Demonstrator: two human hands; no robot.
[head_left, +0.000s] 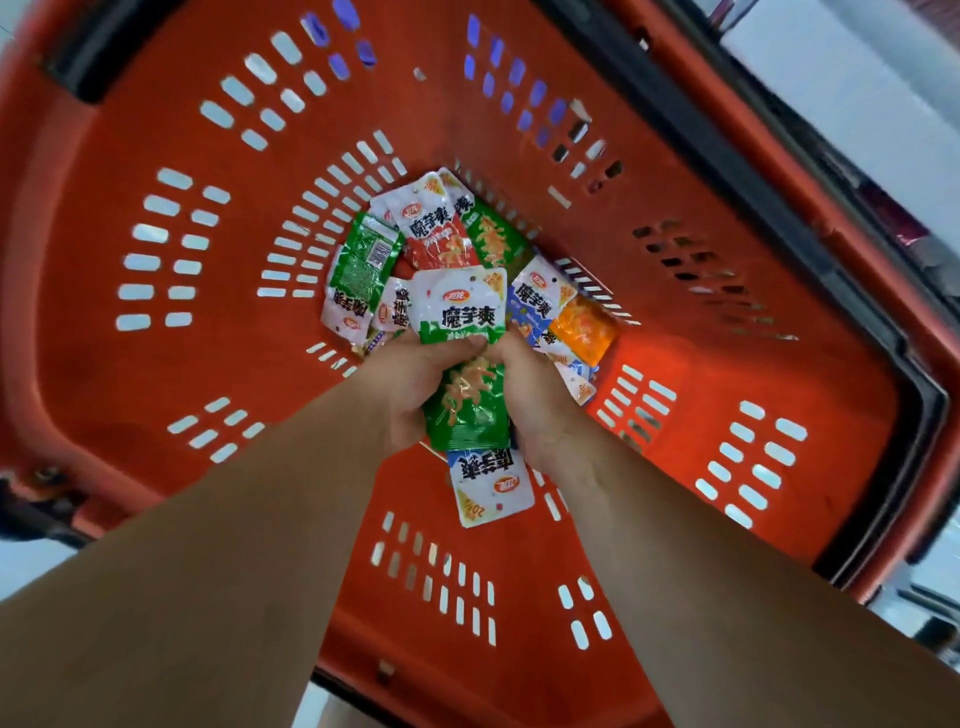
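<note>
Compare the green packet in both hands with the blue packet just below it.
The green packet is gripped by the left hand and right hand; the blue packet looks unheld. The green packet is creased mid-body; the blue packet looks flat. Green packet lettering reads upright, blue packet lettering upside down. Both share the red logo.

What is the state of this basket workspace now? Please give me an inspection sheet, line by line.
Surface: red slotted basket; packets lie on its bottom.
Job's things: green packet, held over the pile.
Clutter: loose snack packets, among them a red packet, an orange packet and a blue packet under the wrists.
Grips: left grip and right grip both pinch the green packet at its middle.
Cables: nothing seen.
Surroundings: pale floor outside the rim, blurred.
</note>
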